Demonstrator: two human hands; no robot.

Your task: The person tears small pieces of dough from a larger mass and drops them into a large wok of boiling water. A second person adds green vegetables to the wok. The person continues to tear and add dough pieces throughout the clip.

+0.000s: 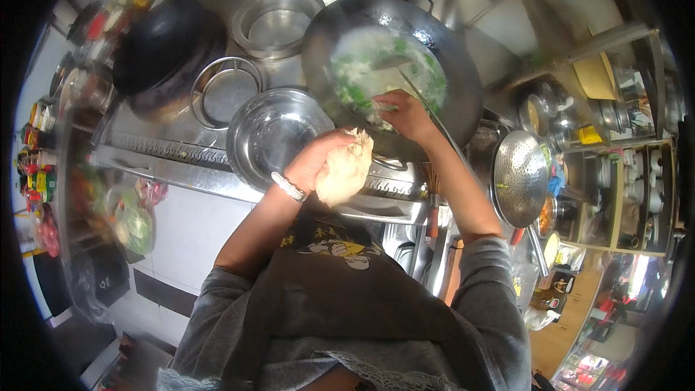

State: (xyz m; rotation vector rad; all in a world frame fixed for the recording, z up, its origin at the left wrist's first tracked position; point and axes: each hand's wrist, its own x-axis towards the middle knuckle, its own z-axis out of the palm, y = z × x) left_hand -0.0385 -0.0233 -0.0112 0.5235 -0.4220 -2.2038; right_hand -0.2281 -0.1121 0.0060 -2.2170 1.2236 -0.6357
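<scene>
My left hand [314, 158] grips a large pale lump of dough [347, 174] in front of the wok's near rim. The dough's upper edge is ragged. Over the large black wok [464, 81], my right hand [406, 115] hangs with its fingers bent together; whether a bit of dough is between the fingertips is hard to see. Beneath it lies cloudy soup with green leaves [353, 65], with pale pieces among them. A ladle [393, 62] rests in the soup, its long handle passing under my right forearm. Beside my left hand stands a steel bowl [252, 144].
A steel ring stand [196, 100] and a round steel burner ring [239, 24] lie left of the wok, near a tilted black wok [168, 49]. On the right are a perforated strainer [521, 179] and a wood-handled brush [433, 220]. The stove's front edge [184, 176] runs before me.
</scene>
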